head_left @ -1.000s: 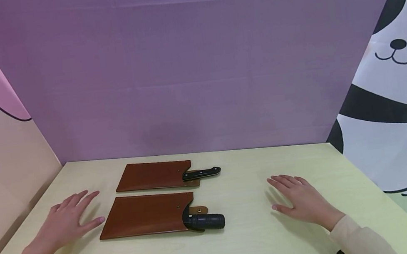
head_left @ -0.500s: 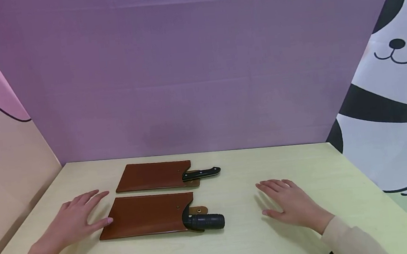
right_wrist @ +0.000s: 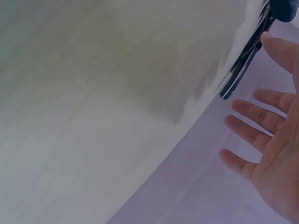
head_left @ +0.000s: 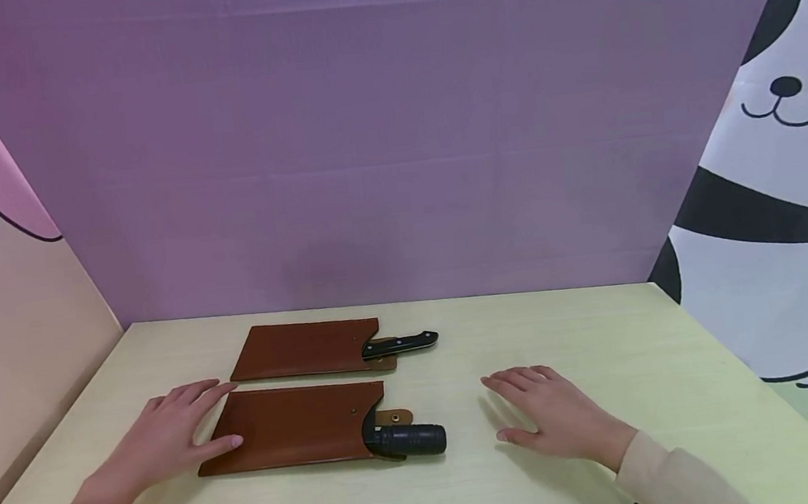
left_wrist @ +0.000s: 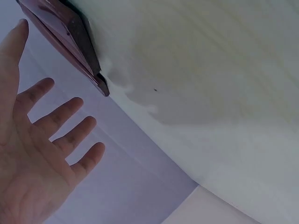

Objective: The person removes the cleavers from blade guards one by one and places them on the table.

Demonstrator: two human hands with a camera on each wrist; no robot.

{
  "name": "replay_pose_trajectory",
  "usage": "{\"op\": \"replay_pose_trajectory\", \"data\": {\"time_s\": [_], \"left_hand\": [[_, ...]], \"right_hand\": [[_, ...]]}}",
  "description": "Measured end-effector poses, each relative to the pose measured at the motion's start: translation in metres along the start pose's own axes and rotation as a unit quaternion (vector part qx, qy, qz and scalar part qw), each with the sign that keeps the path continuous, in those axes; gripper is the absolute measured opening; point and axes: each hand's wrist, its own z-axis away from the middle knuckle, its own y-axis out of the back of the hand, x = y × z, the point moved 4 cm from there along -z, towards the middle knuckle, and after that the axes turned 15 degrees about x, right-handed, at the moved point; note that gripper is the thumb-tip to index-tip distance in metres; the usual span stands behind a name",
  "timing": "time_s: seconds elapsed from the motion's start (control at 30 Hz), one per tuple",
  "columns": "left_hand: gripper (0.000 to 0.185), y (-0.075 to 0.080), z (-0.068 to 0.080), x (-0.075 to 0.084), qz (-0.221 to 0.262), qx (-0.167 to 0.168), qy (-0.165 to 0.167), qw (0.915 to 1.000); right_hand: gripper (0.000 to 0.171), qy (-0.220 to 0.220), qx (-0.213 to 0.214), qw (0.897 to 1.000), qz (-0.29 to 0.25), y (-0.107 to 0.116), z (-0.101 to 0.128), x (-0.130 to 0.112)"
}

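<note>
Two brown leather sheaths lie side by side on the table in the head view. From the right end of the far sheath (head_left: 303, 349) sticks the black riveted handle of a knife (head_left: 403, 343); its blade is hidden. The near sheath (head_left: 297, 426) has a thick black ribbed cylindrical handle (head_left: 412, 440) poking out on its right. My left hand (head_left: 171, 436), fingers spread and holding nothing, hovers at the near sheath's left end, its thumb over the leather. Right of the black handle, my right hand (head_left: 553, 418) hangs above the table with extended, separated fingers.
The pale wooden table (head_left: 522, 496) ends at a purple cloth backdrop (head_left: 391, 137). A cream and pink panel (head_left: 7, 314) borders the left side, a panda-printed panel (head_left: 778, 184) the right. A small snap strap (head_left: 395, 417) protrudes from the near sheath.
Both hands have moved inward toward the near sheath: the left hand rightward until its thumb overlaps the leather, the right hand leftward. The sheaths stay where they were.
</note>
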Motion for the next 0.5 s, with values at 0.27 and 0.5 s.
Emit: {"op": "replay_pose_trajectory", "data": {"time_s": [0.27, 0.5], "left_hand": [[0.068, -0.003, -0.005, 0.015, 0.015, -0.008, -0.014, 0.9998], [0.064, -0.005, -0.009, 0.026, 0.027, -0.009, -0.025, 0.9993]], "right_hand": [[0.064, 0.006, -0.015, 1.0, -0.023, -0.003, -0.008, -0.014], [0.064, 0.023, -0.025, 0.999, -0.03, -0.005, -0.015, -0.028]]}}
